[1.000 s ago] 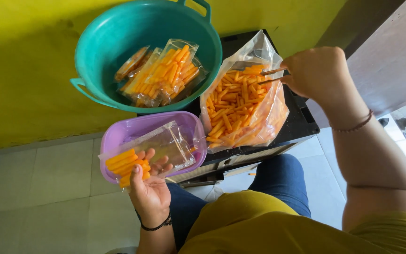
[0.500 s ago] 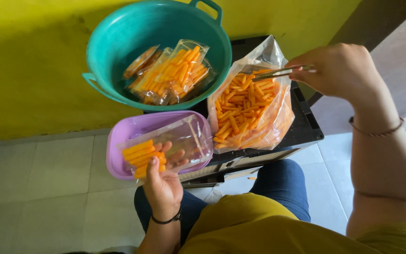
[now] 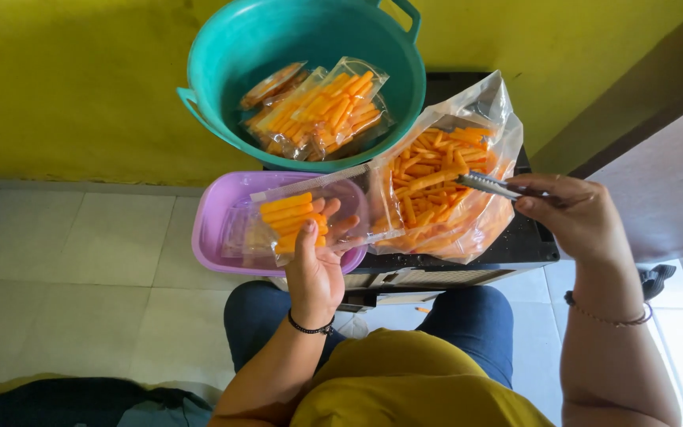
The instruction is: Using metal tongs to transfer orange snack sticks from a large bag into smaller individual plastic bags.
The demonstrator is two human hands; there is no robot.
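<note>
Since a moment ago, the right hand (image 3: 575,217) has dipped its clamped tongs (image 3: 490,186) into the big snack bag (image 3: 444,190); the left hand (image 3: 314,265) grips a small pouch (image 3: 302,217) over the purple tub (image 3: 219,229), partly filled.

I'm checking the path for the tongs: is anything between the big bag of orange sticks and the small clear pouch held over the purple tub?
Nothing visible blocks it. The tongs in the right hand reach into the open big bag; the small pouch, held by the left hand over the purple tub, sits right beside it.
</note>
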